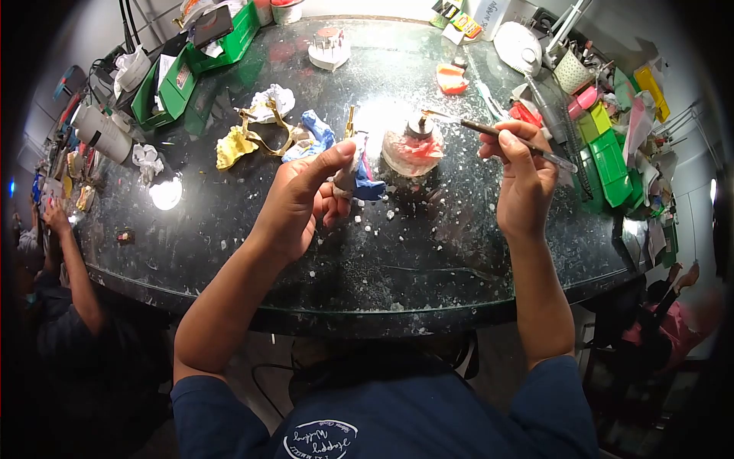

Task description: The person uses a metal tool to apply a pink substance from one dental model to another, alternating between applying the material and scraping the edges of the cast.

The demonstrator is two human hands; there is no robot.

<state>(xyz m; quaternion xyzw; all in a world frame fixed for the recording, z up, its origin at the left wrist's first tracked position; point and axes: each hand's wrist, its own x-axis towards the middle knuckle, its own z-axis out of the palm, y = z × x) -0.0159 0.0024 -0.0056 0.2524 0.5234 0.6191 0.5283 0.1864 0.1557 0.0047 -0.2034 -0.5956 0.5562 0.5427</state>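
Observation:
My left hand (307, 187) is closed around a dental cast (367, 183) with blue material on it and a brass-coloured metal part rising behind. The fingers hide much of the cast. In my right hand (527, 172) is a thin wax carving tool (478, 126) with a dark handle, pinched between thumb and fingers. Its tip points left, at the top of a spirit lamp (413, 153), a squat jar with a dark wick holder and red wax smeared over it. Whether the tip touches the wick cannot be made out in the glare.
Behind my left hand lies a brass articulator (267, 141) with yellow and blue casts. A round bur stand (329, 50) is at the back. Green bins (164, 96) line the left, more (609, 168) the right. White crumbs dot the dark bench (428, 283). Other people work at both sides.

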